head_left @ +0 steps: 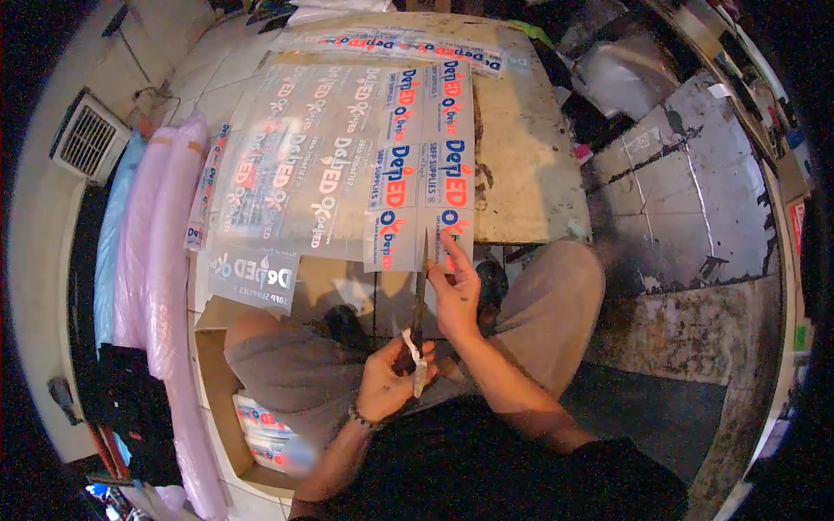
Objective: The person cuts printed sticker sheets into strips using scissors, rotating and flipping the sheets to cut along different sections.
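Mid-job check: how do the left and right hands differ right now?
The left hand grips the knife by its handle, while the right hand has its index finger extended over the printed sheet. The left hand sits nearer the body; the right hand is farther forward. The left wrist wears a dark bracelet; the right shows none. Both hands are bare and close to the knife.
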Demonstrator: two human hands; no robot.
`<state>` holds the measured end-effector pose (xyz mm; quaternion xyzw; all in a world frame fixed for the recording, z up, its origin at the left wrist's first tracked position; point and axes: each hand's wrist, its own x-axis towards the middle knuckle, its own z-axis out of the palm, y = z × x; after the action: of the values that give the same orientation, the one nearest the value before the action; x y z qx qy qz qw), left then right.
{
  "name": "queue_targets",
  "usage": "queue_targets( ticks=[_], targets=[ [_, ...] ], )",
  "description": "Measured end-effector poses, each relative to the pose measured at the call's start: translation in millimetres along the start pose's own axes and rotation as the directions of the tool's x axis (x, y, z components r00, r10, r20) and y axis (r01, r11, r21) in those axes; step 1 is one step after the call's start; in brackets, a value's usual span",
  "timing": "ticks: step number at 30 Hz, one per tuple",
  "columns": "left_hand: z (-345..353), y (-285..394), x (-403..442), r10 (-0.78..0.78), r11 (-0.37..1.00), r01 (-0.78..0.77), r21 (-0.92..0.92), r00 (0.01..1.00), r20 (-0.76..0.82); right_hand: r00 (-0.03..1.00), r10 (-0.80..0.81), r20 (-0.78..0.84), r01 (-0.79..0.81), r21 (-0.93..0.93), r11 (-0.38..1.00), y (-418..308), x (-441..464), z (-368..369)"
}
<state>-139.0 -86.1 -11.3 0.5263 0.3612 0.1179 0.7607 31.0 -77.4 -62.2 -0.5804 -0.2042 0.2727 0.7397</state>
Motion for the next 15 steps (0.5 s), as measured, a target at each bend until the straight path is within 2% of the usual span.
queue_targets(
  ticks=[2, 5, 8, 11, 14, 15],
  targets=[
    [1, 0, 0, -0.024, 0.998, 0.023, -0.066, 1.000, -0.011, 1.000, 0.023, -0.008, -0.023, 0.013, 1.000, 0, -1, 1],
    [-1, -8, 1, -0.020, 1.000, 0.020, -0.016, 1.000, -0.004, 1.000, 0.016, -0.011, -0.016, 0.002, 1.000, -4, -2, 2],
    [0, -14, 0, -0.014, 0.991, 0.012, -0.132, 1.000, -0.013, 1.000, 0.001, -0.002, -0.001, -0.023, 1.000, -2, -1, 1],
    [5, -13, -3, 0.081, 0.983, -0.086, -0.160, 0.996, -0.038, 1.000, 0.009, 0.015, -0.008, -0.017, 1.000, -1, -1, 0],
    [3, -1, -6, -0.009, 1.000, 0.008, -0.029, 0.999, -0.034, 1.000, 0.014, 0.006, -0.014, -0.019, 1.000, 0, -2, 0],
    [2, -2, -6, 0.016, 0.999, -0.017, -0.052, 1.000, -0.026, 1.000, 0.013, -0.002, -0.013, -0.023, 1.000, 1, -2, 0]
  ],
)
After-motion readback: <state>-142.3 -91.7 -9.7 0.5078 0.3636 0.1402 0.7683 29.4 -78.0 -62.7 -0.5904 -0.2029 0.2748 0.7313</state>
